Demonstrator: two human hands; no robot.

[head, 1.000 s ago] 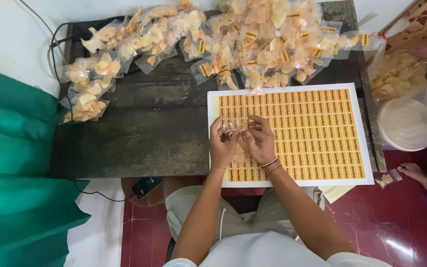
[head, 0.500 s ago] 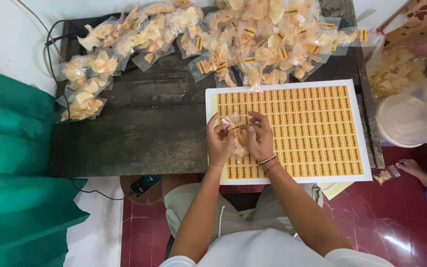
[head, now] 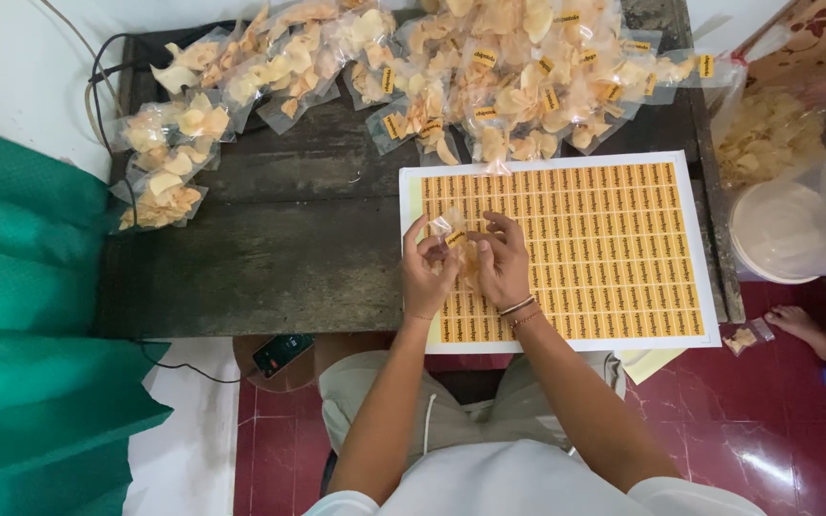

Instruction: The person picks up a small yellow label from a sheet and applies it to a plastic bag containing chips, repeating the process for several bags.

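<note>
**Labelling a snack bag over the sticker sheet**

Both hands meet above the orange sticker sheet (head: pixel 614 244), which lies at the near right of the dark wooden surface (head: pixel 270 248). The left hand (head: pixel 429 272) and right hand (head: pixel 501 263) hold a small clear bag of chips (head: pixel 455 239) between them; the fingers of each hand are pinched on it, and a small orange sticker shows at the bag's top edge. Whether that sticker is fully pressed down cannot be told.

To do this step well, I judge the film should be kept taut between the two hands, the sticker laid flat and rubbed from its middle outward so no crease forms.

A pile of labelled bags (head: pixel 509 76) spreads along the far edge, and a row of unlabelled ones (head: pixel 184 143) curves away to the left.
</note>
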